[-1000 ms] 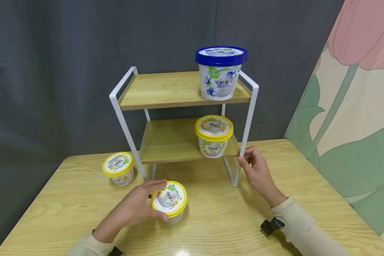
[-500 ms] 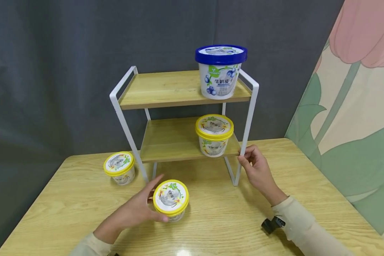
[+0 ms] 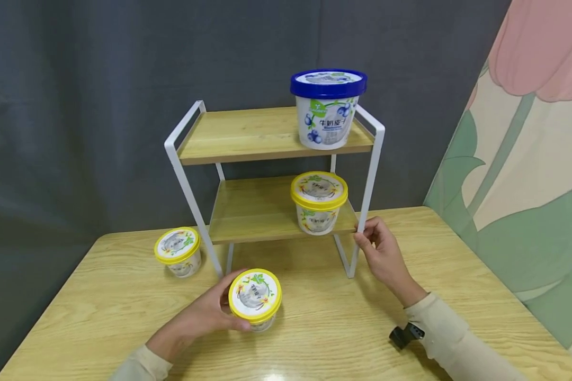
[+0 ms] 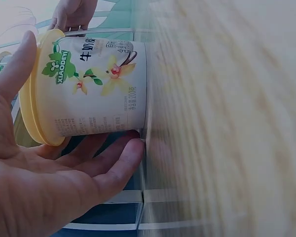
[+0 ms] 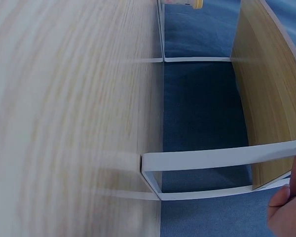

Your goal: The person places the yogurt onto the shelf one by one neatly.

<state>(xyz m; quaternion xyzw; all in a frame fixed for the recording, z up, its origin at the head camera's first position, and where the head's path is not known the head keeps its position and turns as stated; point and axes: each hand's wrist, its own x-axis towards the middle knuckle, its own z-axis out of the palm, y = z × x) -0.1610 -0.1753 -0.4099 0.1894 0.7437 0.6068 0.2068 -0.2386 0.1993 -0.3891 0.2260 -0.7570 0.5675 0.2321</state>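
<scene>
On the table in front of the shelf rack, my left hand curls round a yellow-lidded paper tub. The left wrist view has the thumb at the lid's rim and the fingers bent behind the tub's printed side, whose base is at the tabletop. My right hand pinches the rack's white front right leg at the level of the lower shelf. Part of that hand shows at the edge of the right wrist view, by the leg.
A large blue-lidded tub stands on the top shelf, at its right. Below it, another yellow-lidded tub occupies the lower shelf. One more small tub is on the table, left of the rack.
My left hand's fingers have gone from over the lid, through a spread, to wrapping round the tub's far side. The tub has shifted very slightly right. My right hand stays at the leg.
</scene>
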